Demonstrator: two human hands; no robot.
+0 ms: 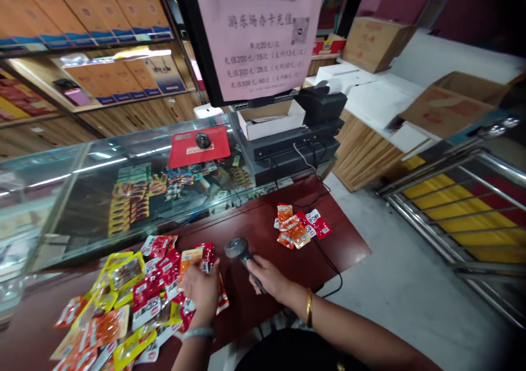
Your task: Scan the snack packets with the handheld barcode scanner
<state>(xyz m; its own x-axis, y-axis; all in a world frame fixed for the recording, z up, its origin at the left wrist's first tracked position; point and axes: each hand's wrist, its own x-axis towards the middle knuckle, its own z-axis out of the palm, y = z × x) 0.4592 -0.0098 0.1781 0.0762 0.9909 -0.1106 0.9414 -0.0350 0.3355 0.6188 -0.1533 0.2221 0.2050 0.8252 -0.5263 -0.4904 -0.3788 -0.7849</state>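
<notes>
My right hand (269,278) grips a black handheld barcode scanner (238,249) by its handle, its head pointing left over the dark red counter (255,223). My left hand (201,289) holds up a small red snack packet (207,256) just left of the scanner head. Under and left of that hand lies a big loose heap of red, orange and yellow snack packets (123,300). A smaller cluster of orange and red packets (298,228) lies on the counter to the right of the scanner.
A glass display case (82,190) with goods inside runs behind the counter, with a red mouse pad and mouse (200,143) on top. A monitor back with a pink paper notice (257,36) and a black till (296,146) stand beyond. Metal railings (460,195) stand at the right.
</notes>
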